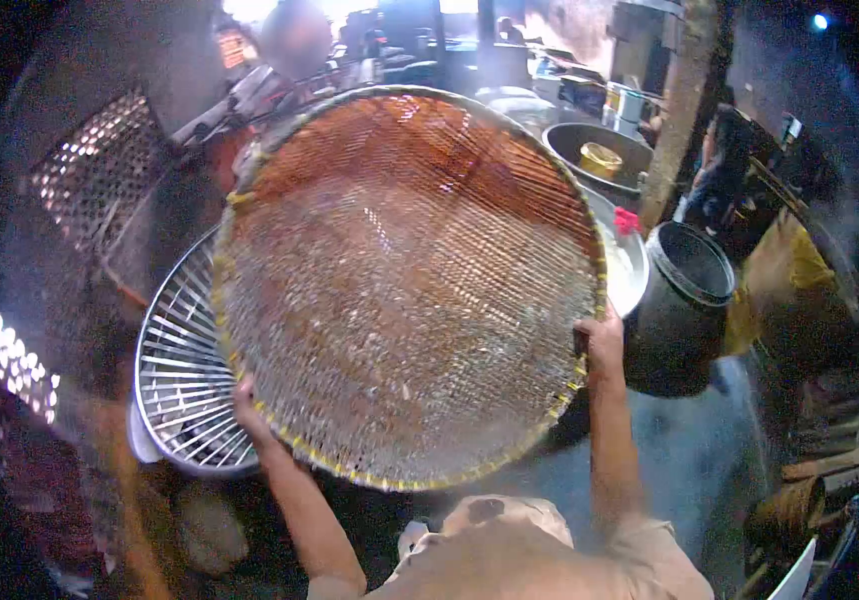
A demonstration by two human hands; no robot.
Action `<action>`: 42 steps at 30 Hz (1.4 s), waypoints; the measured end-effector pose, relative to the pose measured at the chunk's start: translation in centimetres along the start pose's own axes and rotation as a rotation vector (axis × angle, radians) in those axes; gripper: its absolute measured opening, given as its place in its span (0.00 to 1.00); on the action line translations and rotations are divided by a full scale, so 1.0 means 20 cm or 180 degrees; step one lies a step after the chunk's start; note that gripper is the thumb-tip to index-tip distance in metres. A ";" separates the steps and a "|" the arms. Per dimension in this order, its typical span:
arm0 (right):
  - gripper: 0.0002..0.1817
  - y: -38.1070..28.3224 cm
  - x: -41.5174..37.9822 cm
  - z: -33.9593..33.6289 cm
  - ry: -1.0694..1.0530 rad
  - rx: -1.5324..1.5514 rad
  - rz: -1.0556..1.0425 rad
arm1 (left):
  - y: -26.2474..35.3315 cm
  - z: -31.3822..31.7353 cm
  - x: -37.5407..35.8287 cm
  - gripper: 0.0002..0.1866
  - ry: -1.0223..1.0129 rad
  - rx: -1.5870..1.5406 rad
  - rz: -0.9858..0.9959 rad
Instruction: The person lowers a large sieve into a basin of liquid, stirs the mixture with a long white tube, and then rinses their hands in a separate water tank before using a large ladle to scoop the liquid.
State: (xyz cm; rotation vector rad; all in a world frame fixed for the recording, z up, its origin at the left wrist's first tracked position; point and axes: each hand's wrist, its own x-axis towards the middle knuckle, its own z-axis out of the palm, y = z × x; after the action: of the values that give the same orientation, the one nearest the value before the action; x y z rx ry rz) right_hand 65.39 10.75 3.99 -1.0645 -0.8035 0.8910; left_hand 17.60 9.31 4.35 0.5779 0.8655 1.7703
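Note:
A large round woven bamboo tray (pixel 489 180) with a yellow-bound rim is held up in front of me, tilted so its inner face shows. Its far part is reddish brown; small pale bits are scattered over the middle and near part. My left hand (pixel 249 408) is closed on the lower left rim, its fingers partly hidden behind it. On the right side, my right hand (pixel 604 342) grips the rim with the thumb over the edge. Behind the tray at left stands a round slatted basket (pixel 184 365) with pale ribs, partly covered.
To the right stand a dark bucket (pixel 691 262), a pale basin (pixel 629 285) with a pink item (pixel 626 220), and a wide pot (pixel 564 140) holding a yellow container (pixel 600 160). A post (pixel 687 110) rises beside them. Haze blurs the background.

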 end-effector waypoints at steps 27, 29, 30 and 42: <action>0.16 0.43 1.55 -0.91 0.1756 0.0219 0.0750 | -2.00 1.67 1.36 0.22 -0.1610 0.0950 -0.1585; 0.21 0.69 1.61 -1.03 0.1724 0.0041 0.1101 | -2.15 1.61 1.42 0.29 -0.1440 0.1018 -0.1577; 0.25 0.80 1.61 -1.05 0.1772 0.0163 0.1119 | -2.27 1.53 1.49 0.35 -0.1511 0.1045 -0.1632; 0.44 1.33 1.64 -1.15 0.2355 0.0343 0.1624 | -2.76 1.26 1.62 0.41 -0.0884 0.1182 -0.2183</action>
State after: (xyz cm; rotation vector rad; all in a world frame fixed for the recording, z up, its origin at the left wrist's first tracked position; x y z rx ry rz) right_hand 93.82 37.60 -23.87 -1.4012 0.1414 0.8500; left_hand 57.25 58.08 -23.56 0.6469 1.0449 0.8942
